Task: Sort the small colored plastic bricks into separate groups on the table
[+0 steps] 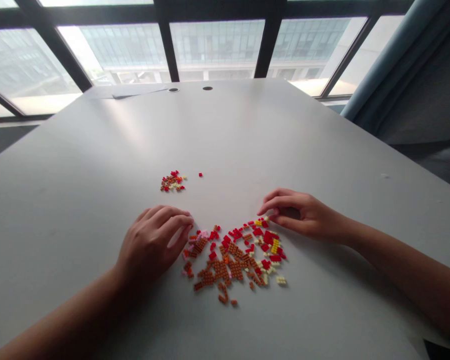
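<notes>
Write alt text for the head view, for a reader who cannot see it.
A person's left hand and right hand are at opposite sides of scattered small building bricks, mostly brown and red with some yellow and pink, on a white table. A smaller brick cluster lies farther back, with windows beyond.

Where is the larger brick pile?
In the head view, the larger pile lies below centre, between the left hand and right hand, nearer than the small pile.

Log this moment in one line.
left hand: at large brick pile, left side | right hand: at its right side | small brick pile: farther away
</notes>
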Available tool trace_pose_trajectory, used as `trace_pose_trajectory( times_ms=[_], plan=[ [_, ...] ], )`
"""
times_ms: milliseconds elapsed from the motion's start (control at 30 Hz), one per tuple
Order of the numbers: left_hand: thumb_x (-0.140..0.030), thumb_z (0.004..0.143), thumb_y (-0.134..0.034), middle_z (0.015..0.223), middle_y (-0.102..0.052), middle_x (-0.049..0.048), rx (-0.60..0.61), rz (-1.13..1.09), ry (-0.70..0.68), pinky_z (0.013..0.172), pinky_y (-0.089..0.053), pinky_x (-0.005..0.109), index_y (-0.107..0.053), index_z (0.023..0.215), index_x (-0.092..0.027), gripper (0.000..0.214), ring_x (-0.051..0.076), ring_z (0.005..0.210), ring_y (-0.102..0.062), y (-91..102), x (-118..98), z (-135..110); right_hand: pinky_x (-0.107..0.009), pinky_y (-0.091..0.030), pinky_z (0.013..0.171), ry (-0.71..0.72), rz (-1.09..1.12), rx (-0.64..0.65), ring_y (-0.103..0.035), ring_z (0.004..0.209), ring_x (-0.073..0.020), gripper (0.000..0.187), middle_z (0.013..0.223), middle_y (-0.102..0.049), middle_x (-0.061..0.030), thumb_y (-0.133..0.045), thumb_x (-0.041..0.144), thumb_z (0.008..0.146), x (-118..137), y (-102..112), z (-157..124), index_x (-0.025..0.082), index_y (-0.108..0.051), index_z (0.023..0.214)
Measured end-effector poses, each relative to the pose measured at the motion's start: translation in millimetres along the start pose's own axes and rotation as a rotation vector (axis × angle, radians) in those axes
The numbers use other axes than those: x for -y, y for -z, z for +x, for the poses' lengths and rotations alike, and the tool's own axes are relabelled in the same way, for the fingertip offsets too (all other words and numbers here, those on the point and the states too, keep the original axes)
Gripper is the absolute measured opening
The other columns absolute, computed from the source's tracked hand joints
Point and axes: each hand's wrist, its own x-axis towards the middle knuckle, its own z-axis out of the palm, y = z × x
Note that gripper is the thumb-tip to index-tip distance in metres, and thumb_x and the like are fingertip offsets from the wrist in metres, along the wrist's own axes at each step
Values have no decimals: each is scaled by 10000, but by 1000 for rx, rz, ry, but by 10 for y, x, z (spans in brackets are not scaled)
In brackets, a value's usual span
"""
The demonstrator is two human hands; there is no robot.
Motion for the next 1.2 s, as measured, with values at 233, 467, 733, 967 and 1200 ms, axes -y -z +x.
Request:
trace_pose_trajectory(
  times_ms=[233, 467, 733, 967, 1200],
  plan=[
    [-179, 886, -596, 935, -730, 28, 11, -3, 0, 815, -513, 320, -669, 911, -211, 83, 176, 850, -662, -10, 6, 1, -276, -540, 774, 88, 7, 59, -643, 911, -178, 192, 1009, -639, -95, -645, 233, 849, 24, 5, -5, 172, -703, 1021],
    [-172, 883, -602, 937, -726, 27, 11, 1, 1, 814, -514, 326, -665, 918, -207, 80, 179, 850, -657, -9, 11, -7, -280, -524, 833, 144, -9, 85, -646, 920, -166, 153, 988, -656, -88, -667, 268, 857, 76, 29, 12, 170, -703, 968],
    [-174, 883, -603, 946, -724, 31, 11, 1, -10, 811, -515, 339, -660, 925, -205, 77, 186, 852, -658, -12, 17, -6, -282, -533, 760, 68, 38, 146, -653, 850, -166, 135, 925, -699, -96, -610, 222, 870, 52, 77, 5, 146, -686, 953],
    [-178, 892, -595, 943, -725, 28, 12, -1, -8, 810, -516, 336, -658, 930, -208, 80, 179, 849, -657, -10, 15, -10, -269, -532, 707, 19, 63, 145, -657, 808, -166, 160, 901, -711, -97, -591, 236, 872, 22, 86, 0, 141, -700, 940],
    [-170, 884, -599, 932, -726, 32, 2, 8, -9, 804, -518, 334, -662, 925, -203, 82, 184, 845, -659, -11, 10, -8, -267, -552, 727, -19, 90, 110, -686, 814, -175, 155, 895, -734, -87, -628, 276, 856, -2, 94, -1, 153, -710, 902]
  ],
)
